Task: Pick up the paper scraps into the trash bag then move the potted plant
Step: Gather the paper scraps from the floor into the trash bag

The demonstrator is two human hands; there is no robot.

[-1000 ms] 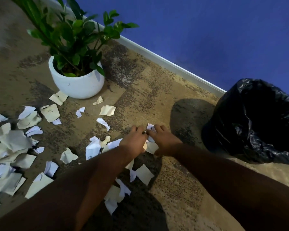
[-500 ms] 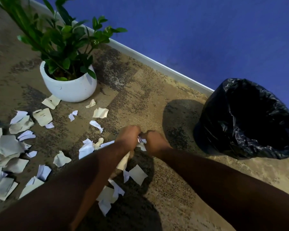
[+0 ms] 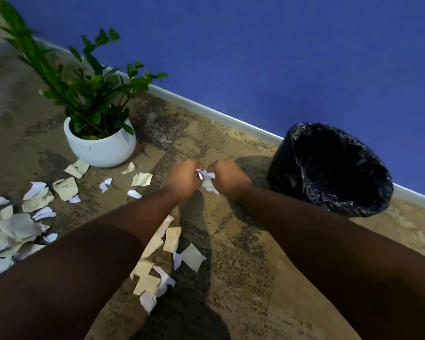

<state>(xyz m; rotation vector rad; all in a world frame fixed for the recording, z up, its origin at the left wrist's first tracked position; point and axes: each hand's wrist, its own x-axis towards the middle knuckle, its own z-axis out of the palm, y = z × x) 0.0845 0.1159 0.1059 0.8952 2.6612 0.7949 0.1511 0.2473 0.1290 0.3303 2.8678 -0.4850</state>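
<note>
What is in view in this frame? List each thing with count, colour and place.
paper scraps: many, white and cream, strewn over the carpet at left and centre
bunch of scraps: one, white, held between both hands
potted plant: one, green in a white pot, by the wall at left
trash bag: one, black, open, at right
carpet: brown, mottled
wall: blue, white baseboard
left hand: grips the bunch
right hand: grips the bunch

Head view, downward over carpet (image 3: 231, 241)
</note>
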